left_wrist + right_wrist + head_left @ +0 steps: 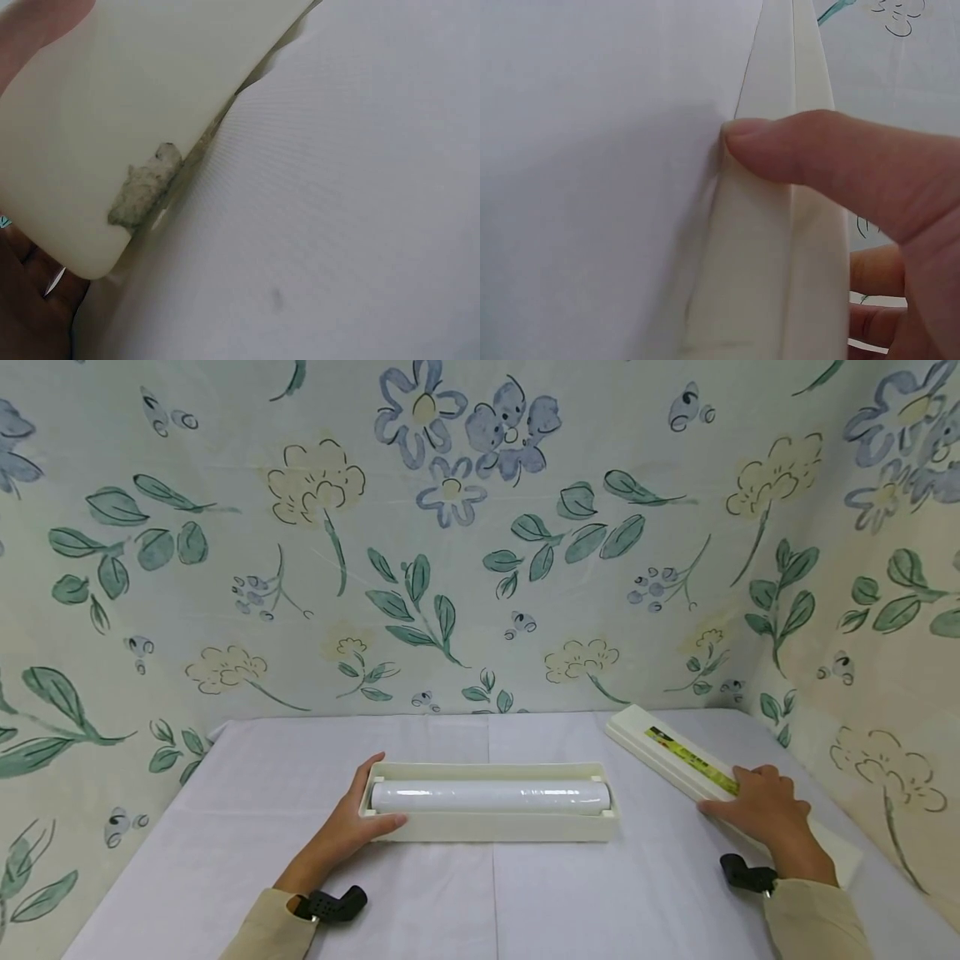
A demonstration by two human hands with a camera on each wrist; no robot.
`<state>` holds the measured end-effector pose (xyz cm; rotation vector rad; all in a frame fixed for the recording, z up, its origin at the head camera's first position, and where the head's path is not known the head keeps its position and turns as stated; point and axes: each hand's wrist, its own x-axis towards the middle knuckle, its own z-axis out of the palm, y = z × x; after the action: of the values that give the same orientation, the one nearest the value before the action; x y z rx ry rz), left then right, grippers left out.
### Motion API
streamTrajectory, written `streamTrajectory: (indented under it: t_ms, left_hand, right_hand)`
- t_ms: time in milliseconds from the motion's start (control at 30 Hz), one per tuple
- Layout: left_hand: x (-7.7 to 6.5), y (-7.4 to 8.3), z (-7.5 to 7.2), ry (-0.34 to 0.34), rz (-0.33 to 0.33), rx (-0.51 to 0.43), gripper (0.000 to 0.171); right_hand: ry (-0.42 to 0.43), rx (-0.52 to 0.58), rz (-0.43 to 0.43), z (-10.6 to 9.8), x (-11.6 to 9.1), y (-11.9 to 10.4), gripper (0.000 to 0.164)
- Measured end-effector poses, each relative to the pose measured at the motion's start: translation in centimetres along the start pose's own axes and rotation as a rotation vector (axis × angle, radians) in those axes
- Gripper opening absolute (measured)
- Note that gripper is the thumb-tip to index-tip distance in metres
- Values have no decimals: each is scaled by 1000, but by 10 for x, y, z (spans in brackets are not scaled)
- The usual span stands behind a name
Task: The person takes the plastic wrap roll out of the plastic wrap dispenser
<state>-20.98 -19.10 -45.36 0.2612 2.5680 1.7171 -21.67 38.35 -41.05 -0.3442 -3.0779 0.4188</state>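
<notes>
- left of centre, the left hand (347, 825) grips the box (491, 828) by its left end
- inside it lies a roll (491, 797)
- at right, the right hand (767, 812) grips the slanting lid (678, 768)

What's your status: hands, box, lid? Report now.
Left hand grips box at left end. Right hand grips lid, to the right. Roll in open box. Nothing seen between box and lid.
</notes>
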Motion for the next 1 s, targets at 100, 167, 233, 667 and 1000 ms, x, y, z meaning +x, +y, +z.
streamTrajectory:
  t_ms: [100, 167, 233, 667, 1000]
  left_hand:
    - [0, 0, 0, 1, -1, 2, 100]
    - [0, 0, 1, 0, -4, 1, 100]
    - [-1, 0, 1, -1, -7, -2, 100]
    - [0, 2, 1, 8, -14, 16, 102]
    - [0, 2, 1, 10, -14, 26, 102]
  right_hand:
    - [-1, -3, -5, -1, -1, -1, 104]
    - [-1, -4, -5, -1, -2, -1, 103]
    - [-3, -4, -2, -1, -2, -1, 103]
    - [-39, 9, -1, -5, -3, -2, 106]
    - [-48, 12, 10, -5, -2, -2, 107]
